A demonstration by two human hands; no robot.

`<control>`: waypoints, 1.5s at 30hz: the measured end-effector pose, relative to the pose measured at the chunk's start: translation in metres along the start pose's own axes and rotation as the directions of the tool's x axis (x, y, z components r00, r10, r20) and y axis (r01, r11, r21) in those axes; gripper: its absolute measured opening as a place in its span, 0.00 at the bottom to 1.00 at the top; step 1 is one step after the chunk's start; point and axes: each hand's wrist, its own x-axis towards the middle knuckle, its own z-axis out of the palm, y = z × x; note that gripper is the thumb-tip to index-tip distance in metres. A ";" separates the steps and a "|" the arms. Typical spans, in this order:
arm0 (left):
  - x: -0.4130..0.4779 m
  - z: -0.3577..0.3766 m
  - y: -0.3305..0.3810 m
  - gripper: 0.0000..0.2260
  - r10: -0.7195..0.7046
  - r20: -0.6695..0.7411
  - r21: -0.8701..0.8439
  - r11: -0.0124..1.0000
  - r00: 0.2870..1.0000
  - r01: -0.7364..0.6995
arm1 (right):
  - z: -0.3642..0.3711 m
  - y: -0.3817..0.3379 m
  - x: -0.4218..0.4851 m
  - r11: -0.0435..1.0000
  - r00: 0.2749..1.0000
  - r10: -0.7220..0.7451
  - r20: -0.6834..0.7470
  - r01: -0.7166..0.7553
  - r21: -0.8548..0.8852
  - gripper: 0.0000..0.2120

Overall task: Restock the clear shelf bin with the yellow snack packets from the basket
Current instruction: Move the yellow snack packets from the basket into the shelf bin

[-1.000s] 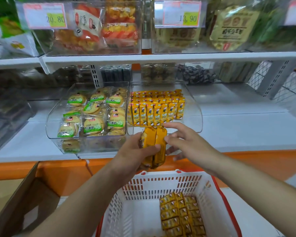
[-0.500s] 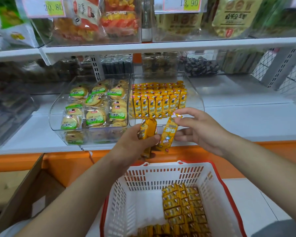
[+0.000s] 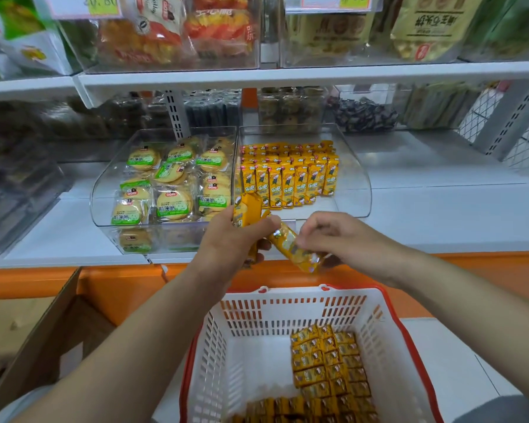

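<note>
Head view shows us that our right hand (image 3: 342,236), fingers curled round one yellow packet (image 3: 293,248), has tipped it from upright to slanting, just before the clear bin (image 3: 356,178), while our left hand (image 3: 226,239) still grips a small bunch of packets (image 3: 248,209) above the basket (image 3: 287,303).

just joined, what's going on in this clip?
A person is restocking the clear shelf bin with yellow snack packets. Their left hand grips a small bunch of packets in front of the bin. The right hand pinches a single packet, tilted, beside it. The bin holds upright rows of packets at the back, and its front is bare. More packets lie in the white basket below.
</note>
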 end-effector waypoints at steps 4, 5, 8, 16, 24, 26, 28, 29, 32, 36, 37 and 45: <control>-0.005 0.003 0.002 0.13 0.054 0.038 0.009 0.998 0.998 -0.055 | 0.012 -0.003 0.001 0.993 0.997 -0.057 -0.061 0.050 -0.104 0.12; -0.006 0.004 0.003 0.13 0.059 0.046 0.015 0.998 0.997 -0.060 | 0.013 -0.003 0.001 0.993 0.996 -0.069 -0.061 0.062 -0.103 0.11; -0.008 0.002 0.006 0.14 0.040 0.044 0.024 0.999 0.998 -0.041 | 0.011 -0.002 0.002 0.999 0.999 -0.035 0.040 0.035 -0.011 0.21; -0.006 -0.010 0.019 0.13 -0.090 0.042 -0.135 0.986 0.995 0.095 | -0.019 -0.012 0.008 0.983 0.983 -0.118 -0.138 0.096 -0.155 0.24; -0.001 -0.012 0.014 0.17 -0.011 0.065 -0.051 0.999 0.998 0.015 | -0.095 -0.013 0.065 0.889 0.859 -0.287 -0.424 0.074 -0.451 0.23; 0.002 -0.011 0.013 0.18 -0.005 0.073 -0.045 0.999 0.997 0.008 | -0.110 -0.011 0.084 0.796 0.862 -0.303 -0.407 -0.005 -0.605 0.21; 0.006 -0.010 0.010 0.12 0.013 0.087 -0.026 1.000 0.996 -0.011 | -0.119 -0.008 0.102 0.729 0.861 -0.289 -0.418 -0.085 -0.680 0.20; 0.008 -0.010 0.009 0.09 0.019 0.091 -0.020 1.000 0.996 -0.018 | -0.121 -0.006 0.111 0.709 0.860 -0.271 -0.432 -0.125 -0.694 0.20; 0.015 -0.010 0.003 0.10 0.024 0.098 -0.008 1.000 0.995 -0.023 | -0.124 0.003 0.131 0.559 0.855 -0.223 -0.468 -0.281 -0.780 0.22; 0.024 -0.010 -0.005 0.12 0.009 0.108 -0.004 1.000 0.994 -0.009 | -0.133 0.010 0.152 0.598 0.883 -0.147 -0.446 -0.280 -0.751 0.22; 0.026 -0.011 -0.007 0.11 0.005 0.112 0.000 1.000 0.994 -0.005 | -0.134 0.010 0.156 0.584 0.895 -0.130 -0.427 -0.279 -0.763 0.23; 0.035 -0.004 -0.013 0.15 -0.019 0.108 0.006 1.000 0.994 0.019 | -0.137 0.008 0.178 0.339 0.939 -0.041 -0.342 -0.309 -0.888 0.25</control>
